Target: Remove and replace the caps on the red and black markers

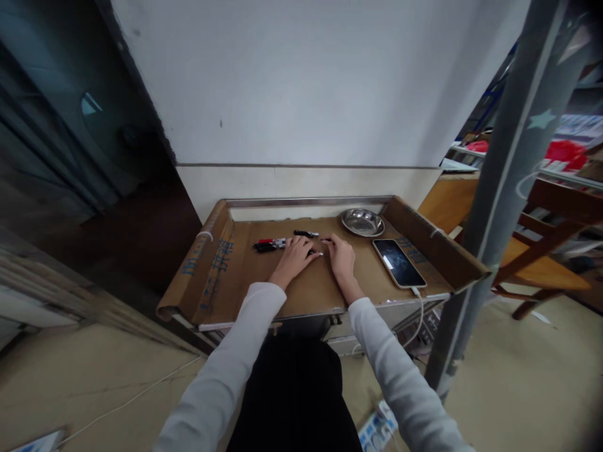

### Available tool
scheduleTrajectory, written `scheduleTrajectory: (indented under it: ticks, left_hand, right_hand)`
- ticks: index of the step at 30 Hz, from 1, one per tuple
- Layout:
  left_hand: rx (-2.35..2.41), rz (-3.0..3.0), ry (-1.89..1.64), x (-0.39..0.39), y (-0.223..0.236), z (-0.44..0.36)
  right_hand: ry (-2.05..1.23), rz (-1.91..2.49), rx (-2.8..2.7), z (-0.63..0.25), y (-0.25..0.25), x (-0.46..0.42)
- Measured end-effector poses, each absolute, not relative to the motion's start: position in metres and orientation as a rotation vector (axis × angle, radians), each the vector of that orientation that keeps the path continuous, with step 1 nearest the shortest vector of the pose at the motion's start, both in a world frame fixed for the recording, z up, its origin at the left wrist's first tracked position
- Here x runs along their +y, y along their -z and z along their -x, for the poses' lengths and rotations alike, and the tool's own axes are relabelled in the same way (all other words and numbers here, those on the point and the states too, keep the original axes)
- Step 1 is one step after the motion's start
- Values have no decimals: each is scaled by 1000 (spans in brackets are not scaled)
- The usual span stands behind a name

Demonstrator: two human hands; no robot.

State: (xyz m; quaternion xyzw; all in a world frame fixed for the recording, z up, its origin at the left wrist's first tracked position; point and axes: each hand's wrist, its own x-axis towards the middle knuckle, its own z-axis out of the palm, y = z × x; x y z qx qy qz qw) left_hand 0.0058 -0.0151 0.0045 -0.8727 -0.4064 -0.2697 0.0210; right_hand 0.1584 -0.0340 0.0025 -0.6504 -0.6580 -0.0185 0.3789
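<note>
My left hand point(296, 256) lies low over the cardboard, its fingers curled round a dark pen part point(316, 253) with a pale end. Opposite it, my right hand point(342, 256) pinches a small dark piece point(326, 240), too small to name surely. A short gap separates the two hands. A black pen part point(306, 233) with a silvery end lies just beyond them. To the left, a red pen point(269, 242) and a black pen point(267, 247) lie side by side, their right ends partly behind my left hand.
A shiny metal bowl point(362, 222) stands at the back right of the cardboard-lined tabletop point(254, 295). In front of it lies a phone point(399, 263) with a white cable point(421, 320). Raised cardboard walls edge both sides. A grey post point(499, 169) and wooden chair point(541, 270) stand right.
</note>
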Motion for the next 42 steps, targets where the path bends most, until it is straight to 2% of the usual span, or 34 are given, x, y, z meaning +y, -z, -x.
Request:
scheduleTrajectory:
  ticks: [7, 12, 20, 29, 42]
  left_hand:
    - [-1453, 2564, 993, -17, -8, 0]
    - [-1410, 2547, 1093, -18, -9, 0]
    - [-1495, 2471, 1116, -23, -11, 8]
    - [-1922, 2170, 790, -41, -10, 34]
    - [-1912, 2175, 815, -40, -4, 17]
  right_hand:
    - [48, 1559, -1762, -154, -5, -37]
    - [55, 1427, -1804, -149, -7, -38]
    - [-140, 1130, -2062, -140, -12, -44]
    - [257, 1645, -1999, -150, -10, -20]
    - [320, 1667, -2109, -150, -6, -17]
